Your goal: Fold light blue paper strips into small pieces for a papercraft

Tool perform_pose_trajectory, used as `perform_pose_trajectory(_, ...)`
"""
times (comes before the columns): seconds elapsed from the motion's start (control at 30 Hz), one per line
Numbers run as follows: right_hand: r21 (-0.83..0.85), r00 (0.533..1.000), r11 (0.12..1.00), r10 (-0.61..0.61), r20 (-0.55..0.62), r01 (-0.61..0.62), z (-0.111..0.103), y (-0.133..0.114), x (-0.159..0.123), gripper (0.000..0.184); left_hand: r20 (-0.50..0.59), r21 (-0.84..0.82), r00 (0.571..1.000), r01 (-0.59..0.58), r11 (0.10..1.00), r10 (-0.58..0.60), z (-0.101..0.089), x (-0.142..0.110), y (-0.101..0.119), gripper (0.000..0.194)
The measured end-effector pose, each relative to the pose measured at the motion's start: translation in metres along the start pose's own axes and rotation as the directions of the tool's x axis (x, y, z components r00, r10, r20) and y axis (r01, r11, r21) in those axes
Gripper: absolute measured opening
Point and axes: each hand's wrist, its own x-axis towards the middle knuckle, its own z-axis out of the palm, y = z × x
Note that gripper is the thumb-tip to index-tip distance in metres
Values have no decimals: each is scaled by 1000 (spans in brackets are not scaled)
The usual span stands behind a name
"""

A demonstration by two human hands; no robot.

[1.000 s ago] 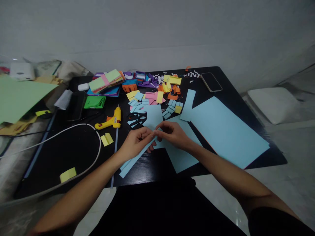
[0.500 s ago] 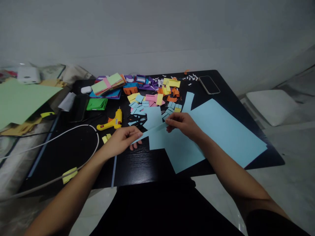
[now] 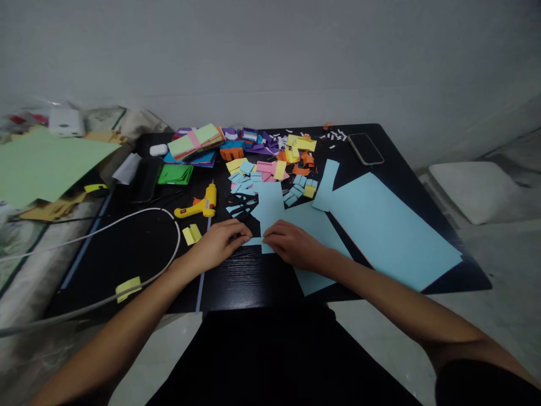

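A narrow light-blue paper strip point(image 3: 252, 241) lies low over the black table, between my two hands. My left hand point(image 3: 223, 241) pinches its left part with closed fingers. On the other side my right hand point(image 3: 293, 243) has its fingers pressed together on the strip, over a light-blue paper piece point(image 3: 270, 198). Part of the strip is hidden under the fingers. Beneath my right hand and forearm a larger light-blue sheet point(image 3: 313, 276) rests on the table. Black-handled scissors point(image 3: 243, 204), partly covered by blue scraps, lie just beyond my left hand.
A yellow glue gun point(image 3: 203, 204) lies left of the scissors, near a looped white cable point(image 3: 175, 248). Folded blue pieces point(image 3: 244, 183) and other coloured paper pile up behind. Large blue sheets point(image 3: 397, 231) and a phone point(image 3: 366, 149) are at right; green folded paper point(image 3: 175, 173) is at left.
Both hands have lowered the raised strip to the table and come closer together. My right hand has moved left and down along it. The view has shifted slightly.
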Motion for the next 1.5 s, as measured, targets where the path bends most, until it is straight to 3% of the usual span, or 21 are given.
perform_pose_trajectory(0.17,-101,999,995,-20,36,23,-3,-5,-2,28,-83,267,985,-125,956,152,9,-12,-5,24)
perform_pose_trajectory(0.3,-190,996,982,13,84,3,-2,-8,-2,28,-56,416,961,-224,881,270,17,-21,-4,33)
perform_pose_trajectory(0.43,-230,991,973,26,129,4,0,-12,-3,26,-22,517,951,-253,818,308,24,-28,-2,34)
perform_pose_trajectory(0.7,-366,979,929,115,169,-46,2,-32,-6,25,-71,645,949,-192,740,308,42,-41,2,36)
perform_pose_trajectory(0.97,-379,983,921,145,112,-93,11,-35,-14,32,-100,731,958,-112,673,268,59,-51,9,46)
perform_pose_trajectory(1.27,-362,985,926,147,88,-106,14,-34,-16,36,-171,742,942,-69,666,288,66,-54,8,46)
perform_pose_trajectory(1.5,-397,984,914,139,107,-86,14,-34,-16,36,-144,701,966,-53,711,215,59,-60,5,50)
